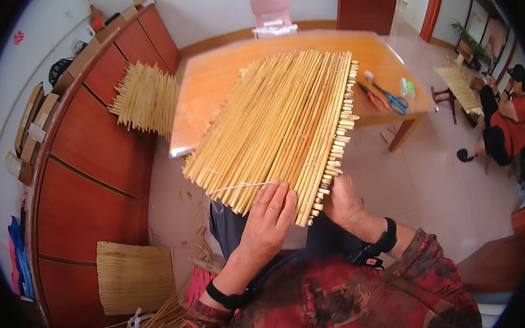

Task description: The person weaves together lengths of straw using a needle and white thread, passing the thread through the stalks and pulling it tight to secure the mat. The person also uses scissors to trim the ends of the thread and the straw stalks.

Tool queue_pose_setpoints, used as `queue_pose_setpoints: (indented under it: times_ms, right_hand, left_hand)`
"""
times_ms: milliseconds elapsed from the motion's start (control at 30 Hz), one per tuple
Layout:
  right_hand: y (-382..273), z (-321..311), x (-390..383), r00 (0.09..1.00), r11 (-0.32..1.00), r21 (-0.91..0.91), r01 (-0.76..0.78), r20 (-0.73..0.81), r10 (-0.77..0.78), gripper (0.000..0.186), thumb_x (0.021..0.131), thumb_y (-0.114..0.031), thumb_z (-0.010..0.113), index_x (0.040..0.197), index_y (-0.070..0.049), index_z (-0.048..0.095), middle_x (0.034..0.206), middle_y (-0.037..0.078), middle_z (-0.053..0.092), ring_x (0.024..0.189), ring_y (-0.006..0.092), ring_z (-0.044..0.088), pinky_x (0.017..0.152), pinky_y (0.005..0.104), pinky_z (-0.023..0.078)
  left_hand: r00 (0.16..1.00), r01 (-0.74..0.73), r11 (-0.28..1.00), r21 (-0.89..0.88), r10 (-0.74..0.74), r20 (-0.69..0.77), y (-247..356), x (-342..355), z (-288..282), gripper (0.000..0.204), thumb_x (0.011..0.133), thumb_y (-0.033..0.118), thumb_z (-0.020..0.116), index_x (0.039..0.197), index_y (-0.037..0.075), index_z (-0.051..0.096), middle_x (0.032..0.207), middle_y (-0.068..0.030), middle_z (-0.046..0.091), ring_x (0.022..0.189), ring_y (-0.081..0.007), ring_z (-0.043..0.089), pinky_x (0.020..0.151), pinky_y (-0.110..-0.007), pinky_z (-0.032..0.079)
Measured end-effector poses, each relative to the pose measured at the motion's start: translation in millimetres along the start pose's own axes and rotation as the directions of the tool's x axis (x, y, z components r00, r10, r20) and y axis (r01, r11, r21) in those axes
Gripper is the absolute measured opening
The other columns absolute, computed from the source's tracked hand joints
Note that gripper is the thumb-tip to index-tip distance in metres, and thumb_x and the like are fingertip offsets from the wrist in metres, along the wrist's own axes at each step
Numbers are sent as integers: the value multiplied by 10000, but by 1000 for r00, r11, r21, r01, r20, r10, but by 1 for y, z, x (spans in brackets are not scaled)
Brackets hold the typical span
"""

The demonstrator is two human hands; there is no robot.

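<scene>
A mat of straw-coloured reed stalks (pixel 278 121), laid side by side and bound with thin thread, rests tilted over the table's near edge toward me. My left hand (pixel 269 218) lies on its near edge, fingers stretched out on top and thumb hidden. Beside the fingers, a pale string (pixel 243 185) crosses the stalks. At the right edge, where the stalk ends stick out unevenly, my right hand (pixel 346 201) grips the mat, with most of its fingers hidden underneath.
On the wooden table (pixel 209 77) lie blue-handled scissors (pixel 397 103), red-handled pliers (pixel 376 99) and a small green-and-white box (pixel 407 88). More mats lean by red cabinets (pixel 93 144), including a lower mat (pixel 136 274). Loose stalks (pixel 158 326) lie lower left. Another person (pixel 506 113) sits far right.
</scene>
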State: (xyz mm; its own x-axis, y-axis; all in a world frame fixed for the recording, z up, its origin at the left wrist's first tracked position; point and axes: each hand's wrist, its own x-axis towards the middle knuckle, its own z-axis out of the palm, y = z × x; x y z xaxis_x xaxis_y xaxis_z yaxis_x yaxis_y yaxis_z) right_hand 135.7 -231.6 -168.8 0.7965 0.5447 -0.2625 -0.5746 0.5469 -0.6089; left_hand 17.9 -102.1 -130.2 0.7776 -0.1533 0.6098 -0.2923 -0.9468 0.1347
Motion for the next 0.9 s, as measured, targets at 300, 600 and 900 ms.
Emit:
queue_pose_setpoints:
  times_ms: [300, 600, 900]
  right_hand:
    - [7, -33, -28, 971, 772, -619, -145, 60, 230, 229, 901, -124, 477, 1086, -6, 543, 880, 61, 613, 797, 148, 602, 697, 280, 504]
    - [18, -32, -25, 799, 948, -276, 159, 600, 41, 198, 923, -148, 466, 977, -4, 589, 814, 64, 609, 632, 118, 589, 572, 242, 507]
    - [15, -27, -30, 796, 949, -269, 167, 604, 32, 208, 925, -171, 466, 985, 7, 555, 744, 50, 571, 577, 103, 554, 532, 231, 467]
  left_hand:
    - [994, -109, 989, -96, 108, -18, -6, -9, 6, 239, 743, 66, 579, 976, 14, 559, 1091, -142, 537, 1072, -316, 523, 927, -492, 381]
    - [989, -145, 982, -117, 139, -58, -4, 13, 0, 217, 718, 80, 585, 925, 22, 560, 1020, -121, 584, 1016, -308, 565, 926, -499, 388]
    - [988, -128, 981, -146, 114, -104, -3, 12, 3, 165, 732, 51, 579, 890, 26, 541, 992, -121, 590, 996, -309, 575, 928, -497, 387]
